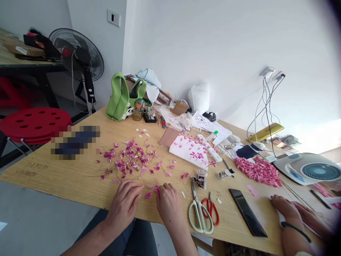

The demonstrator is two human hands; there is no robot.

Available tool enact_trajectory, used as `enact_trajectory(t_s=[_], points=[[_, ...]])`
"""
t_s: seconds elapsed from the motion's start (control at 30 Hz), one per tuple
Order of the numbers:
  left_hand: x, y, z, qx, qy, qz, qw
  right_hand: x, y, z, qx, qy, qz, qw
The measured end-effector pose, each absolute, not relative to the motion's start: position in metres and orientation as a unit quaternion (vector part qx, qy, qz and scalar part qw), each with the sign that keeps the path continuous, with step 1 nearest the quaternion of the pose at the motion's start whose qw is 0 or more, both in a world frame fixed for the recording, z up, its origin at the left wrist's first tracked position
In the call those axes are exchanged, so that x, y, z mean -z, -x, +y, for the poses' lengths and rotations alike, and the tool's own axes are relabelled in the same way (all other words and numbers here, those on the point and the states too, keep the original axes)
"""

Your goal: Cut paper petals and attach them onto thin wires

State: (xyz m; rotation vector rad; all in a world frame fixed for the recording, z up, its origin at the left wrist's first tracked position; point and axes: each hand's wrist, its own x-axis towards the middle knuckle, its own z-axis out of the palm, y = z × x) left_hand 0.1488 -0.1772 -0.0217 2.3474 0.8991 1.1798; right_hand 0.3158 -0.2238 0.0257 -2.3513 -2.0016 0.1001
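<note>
Left hand (124, 198) and right hand (169, 202) bend at the counter's (80, 179) edge; whether their fingers (166, 187) grip anything, I cannot tell. Magenta petals (144, 160) lie scattered just beyond; a careless wrist could brush some off.

Nothing can be read for certain. The handwritten figures (37, 166) on the left end of the tabletop (80, 185) are too faint, as are small marks (218, 194) beside the red-handled scissors (211, 205) and print on the little bottle (223, 174).
</note>
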Motion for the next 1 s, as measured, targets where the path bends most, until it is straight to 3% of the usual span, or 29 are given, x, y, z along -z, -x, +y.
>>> enact_trajectory(t_s=[0.3, 0.7, 1.0], points=[[0.019, -0.151, -0.175, -0.421, -0.828, 0.315, 0.192, -0.020, -0.315, -0.214, -0.078, 0.755, -0.649, 0.057], [0.016, -0.152, -0.174, -0.432, -0.815, 0.312, 0.227, -0.028, -0.358, -0.216, -0.387, 0.699, -0.498, 0.337], [-0.010, -0.164, -0.169, -0.431, -0.780, 0.309, 0.331, -0.036, -0.370, -0.227, -0.557, 0.577, -0.331, 0.496]])
